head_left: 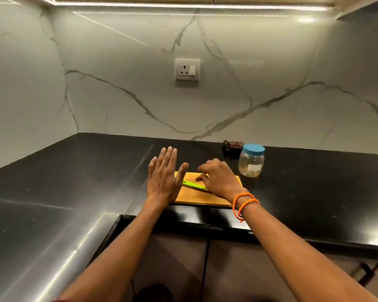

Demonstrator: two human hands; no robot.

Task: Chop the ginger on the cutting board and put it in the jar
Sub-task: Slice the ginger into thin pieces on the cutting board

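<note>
Nearest of all are the two bare forearms, reaching out from the bottom edge over the dark cabinet fronts (179,258) toward the black countertop (74,182). On the left, the left hand (163,177) is spread flat with its fingers straight and together, thumb apart, held at the left end of the wooden cutting board (203,198) and holding nothing. The board lies near the front edge of the counter, and on it a green knife (193,185) lies flat, pointing left, its right end hidden under the right hand. That right hand (218,178) arches over the middle of the board with fingers curled downward, tips at the board's surface – whether they pinch the ginger cannot be told, since the ginger itself is hidden or too blurred to make out. Orange bracelets (244,203) circle the right wrist. Farther right and a little farther back, off the board, stands a clear jar (251,163) with its blue lid on – and just behind it, against the marble wall (118,62), sits a dark brown crumpled thing (232,147). A white socket (187,69) is set in the wall above
</note>
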